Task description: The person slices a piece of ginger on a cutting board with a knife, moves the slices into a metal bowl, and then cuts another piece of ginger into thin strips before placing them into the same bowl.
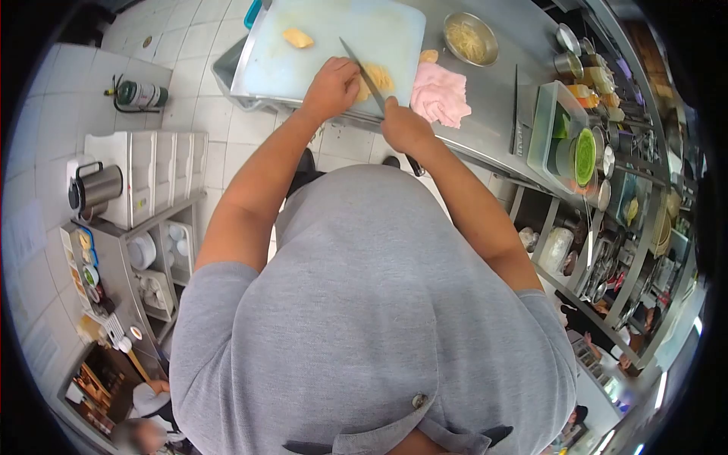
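My right hand (407, 127) is closed round the handle of a kitchen knife (355, 59), its blade slanting up and left over the cutting board (262, 72). Thin pale yellow strips (379, 78) lie in a small pile by the blade, on its right side. My left hand (332, 87) rests on the board just left of the blade, fingers curled and knuckles close to the steel; whatever is under the fingertips is hidden. Farther back on the board lies a larger yellow chunk (298, 38), apart from both hands.
A metal bowl (470, 39) of pale shreds stands on the steel counter (504, 95). Beside the board lie a crumpled pink cloth (440, 95) and a small yellowish piece (429, 56). A clear plastic tub (542, 125) sits farther right. Another person (148, 425) is at lower left.
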`<state>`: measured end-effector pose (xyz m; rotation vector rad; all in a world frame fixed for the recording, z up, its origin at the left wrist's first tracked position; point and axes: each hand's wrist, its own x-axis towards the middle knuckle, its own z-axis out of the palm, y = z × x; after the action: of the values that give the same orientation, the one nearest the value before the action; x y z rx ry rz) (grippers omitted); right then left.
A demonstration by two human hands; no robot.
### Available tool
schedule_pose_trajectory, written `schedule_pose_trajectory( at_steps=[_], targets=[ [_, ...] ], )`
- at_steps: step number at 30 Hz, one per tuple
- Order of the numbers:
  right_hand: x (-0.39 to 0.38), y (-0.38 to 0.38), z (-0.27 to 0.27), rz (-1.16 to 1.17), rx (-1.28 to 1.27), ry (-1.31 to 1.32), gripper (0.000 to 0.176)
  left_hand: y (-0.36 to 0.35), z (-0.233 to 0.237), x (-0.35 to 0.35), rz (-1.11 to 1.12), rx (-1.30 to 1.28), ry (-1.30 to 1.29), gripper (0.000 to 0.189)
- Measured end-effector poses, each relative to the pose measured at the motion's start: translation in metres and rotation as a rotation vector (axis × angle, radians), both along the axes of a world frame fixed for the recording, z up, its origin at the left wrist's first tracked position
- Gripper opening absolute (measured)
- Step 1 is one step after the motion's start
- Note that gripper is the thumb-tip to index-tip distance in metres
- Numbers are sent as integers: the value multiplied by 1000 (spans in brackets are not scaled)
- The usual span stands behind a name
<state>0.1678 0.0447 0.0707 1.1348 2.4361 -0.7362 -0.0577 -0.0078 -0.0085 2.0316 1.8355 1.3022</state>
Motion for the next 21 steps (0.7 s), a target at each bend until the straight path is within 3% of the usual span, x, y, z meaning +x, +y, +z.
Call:
schedule_pose_trajectory(
  at_steps=[5, 11, 15, 17, 21],
  targets=[
    [23, 9, -4, -27, -32, 28, 30, -22, 3, -15, 254, -74, -81, 23],
    [46, 27, -8, -42, 41, 21, 33, -12, 10, -21, 301, -183, -63, 28],
    [46, 29, -2, -46, 43, 23, 31, 9, 16, -26, 180, -207, 32, 26],
    [48, 26, 1, -45, 57, 72, 28, 18, 18, -28, 121, -326, 174, 18],
    [47, 19, 0, -58, 95, 145, 27, 24, 30, -29, 102, -509, 213, 9]
  ],
)
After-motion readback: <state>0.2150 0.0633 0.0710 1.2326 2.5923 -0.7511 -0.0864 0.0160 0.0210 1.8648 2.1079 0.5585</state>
